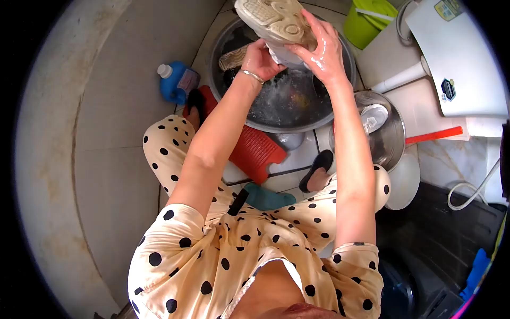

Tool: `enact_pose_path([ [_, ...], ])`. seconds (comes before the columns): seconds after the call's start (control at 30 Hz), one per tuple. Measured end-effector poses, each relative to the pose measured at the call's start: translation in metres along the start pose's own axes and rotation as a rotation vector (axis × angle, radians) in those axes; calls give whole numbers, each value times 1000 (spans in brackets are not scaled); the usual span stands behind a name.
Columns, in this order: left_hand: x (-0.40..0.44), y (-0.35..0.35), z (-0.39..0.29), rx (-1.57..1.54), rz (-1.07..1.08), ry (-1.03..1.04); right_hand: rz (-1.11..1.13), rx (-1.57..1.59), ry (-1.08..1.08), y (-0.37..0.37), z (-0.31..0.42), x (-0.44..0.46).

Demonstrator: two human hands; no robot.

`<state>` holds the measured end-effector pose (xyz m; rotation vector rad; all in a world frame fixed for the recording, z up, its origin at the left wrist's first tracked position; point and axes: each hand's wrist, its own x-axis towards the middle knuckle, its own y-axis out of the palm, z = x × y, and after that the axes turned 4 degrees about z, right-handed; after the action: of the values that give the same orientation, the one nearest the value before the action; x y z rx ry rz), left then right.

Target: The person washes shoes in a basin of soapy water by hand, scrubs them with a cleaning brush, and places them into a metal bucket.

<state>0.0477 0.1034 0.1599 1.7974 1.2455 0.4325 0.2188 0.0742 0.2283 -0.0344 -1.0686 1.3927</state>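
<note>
A wet white shoe [279,24] is held up over a wide grey basin [287,129], its cream-coloured sole turned toward me. My right hand [322,52] grips the shoe from the right, thumb and fingers spread across it, with suds on the skin. On the shoe's lower left side my left hand [261,61] is closed on it, fingers partly hidden behind. Dark, foamy water fills the basin. Another shoe [232,57] lies at the basin's left side, its ridged sole showing. A red washboard [255,151] leans at the basin's near edge.
A blue bottle [178,82] stands left of the basin, by the wall. To the right, a metal bowl [390,141] holds a white shoe-like item [374,117]. Beyond are a green bucket [364,24], a white toilet tank [462,58] and a red handle [435,135].
</note>
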Motion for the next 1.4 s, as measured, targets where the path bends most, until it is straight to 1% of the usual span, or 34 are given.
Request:
enact_pose_path([
  [0.07, -2, -5, 4, 8, -20, -15, 28, 68, 39, 10, -20, -14],
  [0.13, -6, -11, 11, 29, -110, -10, 92, 191, 73, 15, -36, -25],
  [0.17, -6, -19, 14, 40, -154, -8, 207, 518, 263, 13, -43, -33],
  [0.2, -3, -40, 17, 11, -145, -52, 324, 847, 455, 7, -50, -44],
  [0.23, -3, -59, 21, 75, -195, -75, 440, 1176, 649, 3, -60, -57],
  [0.3, -3, -93, 31, 204, -294, -123, 497, 1711, 705, 3, -91, -88],
  [0.33, -2, -112, 38, 317, -383, -137, 434, 1789, 864, 8, -97, -100],
  [0.37, -6, -112, 40, 430, -472, -149, 415, 1746, 996, 14, -98, -105],
  [0.4, -10, -112, 44, 528, -537, -200, 387, 1611, 1085, 32, -107, -118],
  [0.43, -4, -136, 52, 663, -546, -289, 358, 1474, 1167, 48, -112, -126],
  [0.47, -8, -125, 52, 717, -565, -347, 310, 1297, 1288, 45, -86, -119],
  [0.5, -10, -112, 52, 769, -582, -406, 302, 1232, 1421, 68, -107, -135],
  [0.53, -3, -132, 61, 897, -555, -430, 286, 1221, 1513, 79, -115, -146],
  [0.57, 1, -148, 69, 1056, -458, -430, 267, 1210, 1603, 88, -120, -153],
  [0.63, 32, -234, 103, 1292, -427, -435, 189, 1212, 1715, 101, -124, -163],
  [0.7, 31, -193, 95, 1457, -422, -415, 113, 1226, 1744, 119, -136, -174],
  [0.73, 33, -178, 93, 1538, -417, -406, 54, 1208, 1816, 129, -143, -178],
  [0.8, 48, -197, 108, 1659, -428, -441, -43, 1194, 1948, 158, -161, -192],
  [0.83, 54, -214, 117, 1718, -434, -459, -88, 1160, 1959, 168, -160, -196],
  [0.87, 58, -224, 126, 1715, -475, -478, -112, 1205, 1990, 185, -171, -208],
  [0.9, 63, -237, 131, 1775, -474, -536, -138, 1251, 2023, 202, -180, -222],
  [0.93, 64, -226, 128, 1835, -473, -596, -159, 1298, 2023, 209, -181, -227],
  [0.97, 64, -224, 129, 1891, -470, -658, -164, 1279, 2031, 223, -187, -239],
  [1.0, 62, -236, 131, 1879, -431, -654, -169, 1259, 2037, 239, -192, -251],
  [1.03, 64, -246, 136, 1935, -401, -636, -172, 1240, 2043, 248, -192, -256],
  [1.07, 63, -257, 140, 1989, -370, -610, -187, 1132, 2014, 254, -190, -261],
  [1.1, 63, -266, 145, 2040, -339, -590, -181, 1013, 2070, 259, -195, -264],
  [1.13, 69, -257, 146, 2088, -271, -720, -174, 890, 2120, 264, -199, -268],
  [1.17, 72, -266, 153, 2072, -263, -790, -168, 766, 2159, 268, -201, -271],
  [1.23, 82, -284, 166, 2031, -251, -924, 84, 296, 1904, 269, -203, -269],
  [1.33, 97, -267, 165, 2085, -224, -881, 403, -320, 1404, 245, -190, -229],
  [1.4, 97, -261, 158, 2085, -246, -771, 560, -458, 1133, 228, -186, -199],
])
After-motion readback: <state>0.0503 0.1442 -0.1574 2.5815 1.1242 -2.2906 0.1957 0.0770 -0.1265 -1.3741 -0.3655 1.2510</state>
